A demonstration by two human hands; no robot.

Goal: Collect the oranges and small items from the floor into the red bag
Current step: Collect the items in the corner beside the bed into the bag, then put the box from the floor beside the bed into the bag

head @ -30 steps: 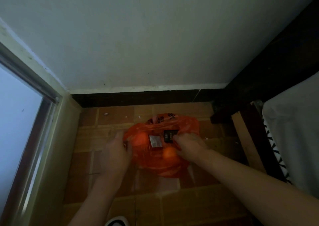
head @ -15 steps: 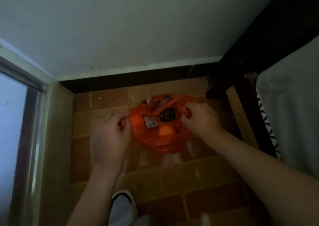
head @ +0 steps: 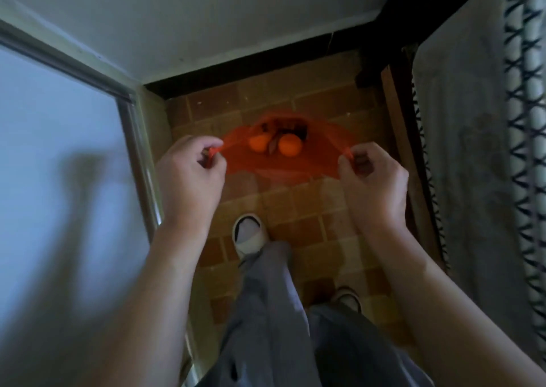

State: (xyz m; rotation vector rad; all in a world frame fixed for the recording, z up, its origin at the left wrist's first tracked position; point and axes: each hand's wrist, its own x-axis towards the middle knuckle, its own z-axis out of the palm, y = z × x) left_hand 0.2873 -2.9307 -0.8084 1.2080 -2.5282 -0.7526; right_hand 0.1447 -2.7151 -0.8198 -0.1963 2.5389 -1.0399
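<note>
- Head view, hands: left hand (head: 192, 173) pinches the left handle of the red bag (head: 283, 162) between thumb and curled fingers; right hand (head: 373, 176) pinches the right handle the same way, both hands well apart so the mouth is stretched wide between them.
- Head view, bag: it hangs between the two hands above the tiled floor (head: 298, 209), its thin plastic sagging in the middle.
- Head view, contents: two oranges (head: 273, 145) lie side by side in the bottom, with a dark small item wedged between them and more dark shapes behind; what those are is too dim to tell.
- Head view, step: no loose orange or small item shows on the visible tiles, so the collecting looks finished and the bag is likely being lifted or closed.
- Head view, next move: it probably calls for bringing the two handles together evenly, so the load stays centred and nothing rolls out over a slack edge.
- Head view, edges: a window frame (head: 139, 162) runs close by the left hand, and a dark wooden frame (head: 396, 138) with a patterned cloth (head: 520, 150) stands close by the right hand.
- Head view, room: the wall's dark skirting (head: 251, 73) closes the far end; open tiles lie toward the person's shoes (head: 248, 234), so upward and back toward the body looks the freest path.
</note>
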